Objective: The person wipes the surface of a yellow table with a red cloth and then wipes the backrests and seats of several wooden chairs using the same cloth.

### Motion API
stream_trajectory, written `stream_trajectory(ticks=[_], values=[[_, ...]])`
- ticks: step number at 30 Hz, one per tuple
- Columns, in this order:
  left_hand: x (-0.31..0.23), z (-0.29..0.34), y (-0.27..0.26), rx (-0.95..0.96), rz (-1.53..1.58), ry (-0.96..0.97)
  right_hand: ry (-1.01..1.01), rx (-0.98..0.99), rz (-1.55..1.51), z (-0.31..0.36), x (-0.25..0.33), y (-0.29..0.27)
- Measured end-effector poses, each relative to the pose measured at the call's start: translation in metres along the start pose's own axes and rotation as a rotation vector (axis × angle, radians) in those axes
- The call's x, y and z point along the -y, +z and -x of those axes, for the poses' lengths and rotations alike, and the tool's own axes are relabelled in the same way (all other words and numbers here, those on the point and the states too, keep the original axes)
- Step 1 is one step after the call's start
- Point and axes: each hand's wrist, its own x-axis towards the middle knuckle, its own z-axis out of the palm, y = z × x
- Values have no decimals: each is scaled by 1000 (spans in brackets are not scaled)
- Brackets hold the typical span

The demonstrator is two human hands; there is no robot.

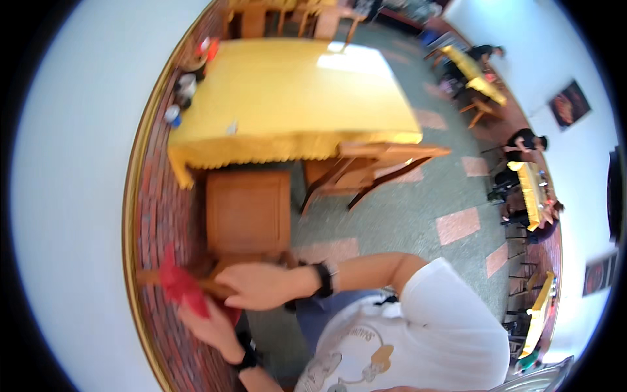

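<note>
A red cloth (177,279) is in my left hand (208,325), pressed against the top rail of a wooden chair's back beside the brick wall. The cloth hides part of the rail and blurs with motion. My right hand (262,286) is closed around the same chair back, a little to the right of the cloth. The chair's square brown seat (248,208) faces a table with a yellow cloth (294,91). Both of my wrists wear black bands.
A second wooden chair (366,166) stands at the table's near right side. Several small items, including a blue and white container (172,116), line the table's left edge. Farther right, people sit at yellow-covered tables (530,195). A brick wall (160,202) runs along my left.
</note>
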Motion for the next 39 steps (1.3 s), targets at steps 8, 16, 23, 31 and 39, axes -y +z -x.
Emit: stream_trajectory(ticks=[8,16,23,31,39], values=[[-92,45,-15,988,946,-226,6,-142,-495,117,22,-69],[-92,-25,11,603,280,692,480,-849,-773,145,1,-30],[-38,-58,28,604,90,1019,353,-565,534,60,45,22],[-25,-56,40,521,73,1062,511,-724,557,116,23,36],[-38,-60,36,567,51,1087,684,-1035,168,197,-1,50]])
